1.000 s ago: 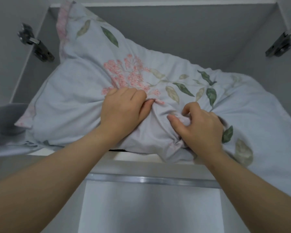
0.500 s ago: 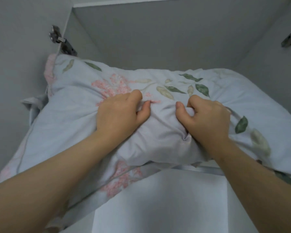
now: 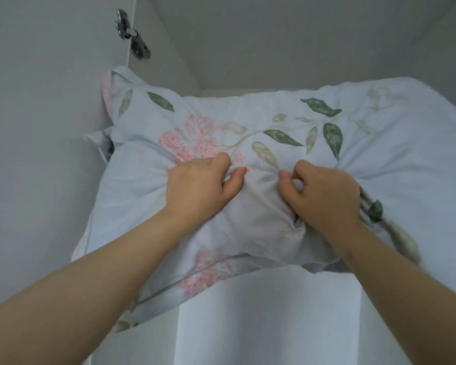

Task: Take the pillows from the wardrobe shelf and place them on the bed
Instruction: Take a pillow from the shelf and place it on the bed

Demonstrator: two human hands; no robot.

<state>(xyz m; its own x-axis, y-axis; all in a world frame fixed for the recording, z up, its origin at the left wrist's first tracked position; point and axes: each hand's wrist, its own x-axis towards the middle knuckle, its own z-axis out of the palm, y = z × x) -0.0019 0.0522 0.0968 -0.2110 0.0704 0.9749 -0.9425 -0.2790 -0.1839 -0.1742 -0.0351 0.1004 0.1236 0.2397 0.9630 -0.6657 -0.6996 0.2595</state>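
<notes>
Pillow (image 3: 261, 122) has slid nearer you since the earlier frame, its near edge now hanging past the wardrobe shelf front. Your left hand (image 3: 195, 188) and right hand (image 3: 327, 196) each have a closed grip bunching its floral cover. Door hinge (image 3: 132, 35) sits far left.

Both forearms extend upward toward 12 o'clock; left hand (image 3: 199, 191) and right hand (image 3: 327, 196) are clenched side by side, knuckles up, thumbs pointing inward
</notes>
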